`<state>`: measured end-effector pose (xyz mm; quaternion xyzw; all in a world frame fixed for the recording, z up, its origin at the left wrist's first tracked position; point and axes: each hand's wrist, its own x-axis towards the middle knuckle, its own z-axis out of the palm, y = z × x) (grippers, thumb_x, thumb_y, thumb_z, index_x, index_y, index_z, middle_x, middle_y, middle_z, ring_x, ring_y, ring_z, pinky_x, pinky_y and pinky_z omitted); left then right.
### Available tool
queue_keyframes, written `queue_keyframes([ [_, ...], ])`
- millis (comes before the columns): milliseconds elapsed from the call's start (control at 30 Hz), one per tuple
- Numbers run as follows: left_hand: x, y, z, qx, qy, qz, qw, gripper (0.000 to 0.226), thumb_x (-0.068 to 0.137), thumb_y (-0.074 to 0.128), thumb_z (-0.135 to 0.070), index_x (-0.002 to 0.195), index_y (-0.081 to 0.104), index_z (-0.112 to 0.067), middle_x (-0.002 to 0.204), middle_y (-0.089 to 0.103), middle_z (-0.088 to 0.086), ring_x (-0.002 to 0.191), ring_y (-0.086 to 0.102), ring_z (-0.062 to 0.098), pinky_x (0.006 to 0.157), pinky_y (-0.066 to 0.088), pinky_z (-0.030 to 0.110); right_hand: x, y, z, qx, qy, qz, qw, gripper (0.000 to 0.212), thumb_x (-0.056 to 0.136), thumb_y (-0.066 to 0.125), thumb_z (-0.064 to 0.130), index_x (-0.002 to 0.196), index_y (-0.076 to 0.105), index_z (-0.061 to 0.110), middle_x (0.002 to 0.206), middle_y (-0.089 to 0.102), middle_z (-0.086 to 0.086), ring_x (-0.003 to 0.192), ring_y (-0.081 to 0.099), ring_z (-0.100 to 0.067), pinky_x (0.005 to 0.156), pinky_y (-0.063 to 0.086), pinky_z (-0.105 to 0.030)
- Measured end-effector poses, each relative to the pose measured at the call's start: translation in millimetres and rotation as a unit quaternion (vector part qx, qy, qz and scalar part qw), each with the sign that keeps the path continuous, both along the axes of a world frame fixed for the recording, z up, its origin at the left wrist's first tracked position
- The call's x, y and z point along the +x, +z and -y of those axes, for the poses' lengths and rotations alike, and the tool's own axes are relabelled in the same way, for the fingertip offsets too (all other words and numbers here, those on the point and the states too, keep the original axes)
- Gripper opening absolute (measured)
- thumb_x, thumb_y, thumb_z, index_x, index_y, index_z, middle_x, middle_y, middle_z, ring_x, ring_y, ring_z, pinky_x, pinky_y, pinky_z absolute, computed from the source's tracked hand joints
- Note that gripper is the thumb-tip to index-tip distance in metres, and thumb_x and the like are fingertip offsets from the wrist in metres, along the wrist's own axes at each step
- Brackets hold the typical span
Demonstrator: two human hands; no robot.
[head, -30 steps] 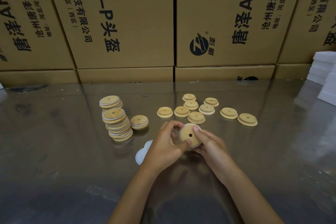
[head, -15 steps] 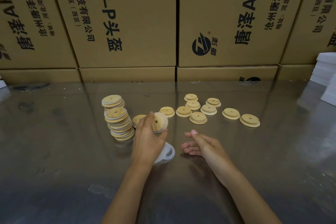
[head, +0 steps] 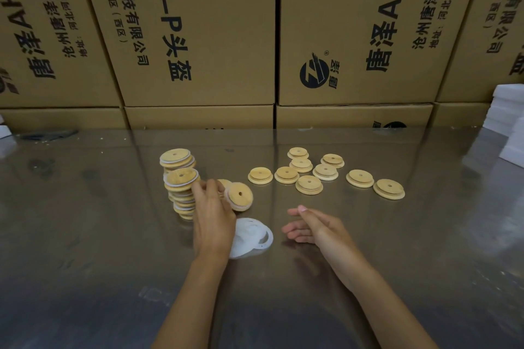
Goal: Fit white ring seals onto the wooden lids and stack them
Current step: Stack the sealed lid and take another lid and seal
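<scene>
I had the left hand (head: 212, 214) pinching a sealed lid (head: 239, 196) just right of the stack (head: 181, 187), right hand (head: 310, 228) slack and empty; I judged it needed setting flat and centred so nothing toppled.

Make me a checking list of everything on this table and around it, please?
Surface: shiny table, reflective.
Job's things: two leaning stacks of sealed lids; nine loose lids lying flat; white seals piled by the left hand.
Clutter: white foam blocks at right edge.
Hands: left hand holds a lid tilted, beside the stacks; right hand open, holding nothing.
Cables: nothing seen.
Surroundings: printed boxes stacked behind.
</scene>
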<state>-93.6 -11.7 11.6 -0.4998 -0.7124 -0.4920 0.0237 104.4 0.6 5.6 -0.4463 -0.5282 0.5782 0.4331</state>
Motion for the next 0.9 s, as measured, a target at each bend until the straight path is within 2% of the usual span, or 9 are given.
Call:
queue_keyframes([
  [100, 2.9, -0.1, -0.6, 0.015, -0.022, -0.004, 1.000, 0.014, 0.086, 0.054, -0.003, 0.087, 0.049, -0.016, 0.100, 0.041, -0.003, 0.075, 0.051, 0.022, 0.062, 0.041, 0.038, -0.1, -0.2, -0.3, 0.000, 0.001, 0.001, 1.000, 0.027, 0.103, 0.050, 0.029, 0.104, 0.071, 0.012, 0.087, 0.077, -0.012, 0.074, 0.069, -0.015, 0.077, 0.055, -0.027],
  [200, 7.6, -4.8, -4.9, -0.015, -0.088, -0.056, 0.994, 0.003, 0.083, 0.061, -0.012, 0.083, 0.061, -0.015, 0.096, 0.050, -0.002, 0.091, 0.053, 0.019, 0.078, 0.047, 0.037, -0.4, 0.5, -0.4, -0.002, 0.000, -0.001, 1.000, 0.027, 0.103, 0.050, 0.028, 0.103, 0.071, 0.011, 0.086, 0.077, -0.013, 0.073, 0.069, -0.014, 0.074, 0.054, -0.025],
  [300, 11.5, -12.8, -6.7, -0.097, -0.163, -0.128, 0.974, 0.011, 0.086, 0.062, -0.027, 0.092, 0.071, -0.024, 0.106, 0.054, -0.006, 0.107, 0.049, 0.015, 0.090, 0.042, 0.035, -0.8, 1.2, 0.2, -0.003, 0.000, -0.003, 1.000, 0.028, 0.103, 0.050, 0.027, 0.104, 0.071, 0.009, 0.088, 0.077, -0.016, 0.074, 0.068, -0.015, 0.076, 0.054, -0.027],
  [367, 12.2, -16.7, -6.2, -0.145, -0.171, -0.167, 0.960, 0.020, 0.090, 0.056, -0.042, 0.102, 0.070, -0.036, 0.118, 0.050, -0.011, 0.118, 0.042, 0.011, 0.091, 0.034, 0.032, -0.9, 2.0, 0.9, 0.000, 0.000, -0.002, 1.000, 0.028, 0.104, 0.050, 0.027, 0.103, 0.071, 0.008, 0.089, 0.076, -0.017, 0.074, 0.068, -0.016, 0.076, 0.054, -0.026],
  [433, 11.8, -18.6, -6.1, -0.166, -0.157, -0.180, 0.957, 0.028, 0.092, 0.050, -0.049, 0.111, 0.068, -0.040, 0.130, 0.047, -0.011, 0.126, 0.036, 0.009, 0.090, 0.026, 0.031, -1.1, 2.8, 1.6, 0.002, -0.001, -0.005, 1.000, 0.029, 0.104, 0.049, 0.025, 0.103, 0.071, 0.007, 0.090, 0.076, -0.019, 0.074, 0.067, -0.016, 0.074, 0.053, -0.025],
  [500, 13.1, -18.6, -5.6, -0.185, -0.134, -0.181, 0.957, 0.033, 0.094, 0.045, -0.052, 0.117, 0.065, -0.038, 0.139, 0.044, -0.009, 0.132, 0.031, 0.010, 0.097, 0.025, 0.035, -1.0, 2.4, 1.7, 0.003, 0.000, -0.007, 1.000, 0.029, 0.104, 0.049, 0.025, 0.102, 0.071, 0.006, 0.090, 0.076, -0.019, 0.074, 0.067, -0.017, 0.073, 0.053, -0.025],
  [733, 11.5, -17.8, -5.2, -0.231, -0.043, -0.176, 0.956, 0.046, 0.100, 0.032, -0.048, 0.121, 0.065, -0.023, 0.149, 0.034, -0.003, 0.140, 0.023, 0.018, 0.106, 0.024, 0.040, -0.8, -0.3, -1.0, 0.006, 0.000, -0.002, 1.000, 0.029, 0.104, 0.049, 0.026, 0.100, 0.071, 0.008, 0.087, 0.077, -0.016, 0.071, 0.068, -0.014, 0.073, 0.053, -0.025],
  [900, 7.0, -13.9, -3.5, -0.217, 0.020, -0.148, 0.965, 0.049, 0.101, 0.031, -0.042, 0.118, 0.064, -0.010, 0.144, 0.042, 0.003, 0.133, 0.034, 0.023, 0.105, 0.029, 0.041, -1.5, -1.1, -0.2, 0.012, -0.029, -0.009, 0.999, 0.026, 0.104, 0.050, 0.021, 0.098, 0.071, 0.007, 0.087, 0.076, -0.017, 0.074, 0.066, -0.016, 0.074, 0.053, -0.025],
])
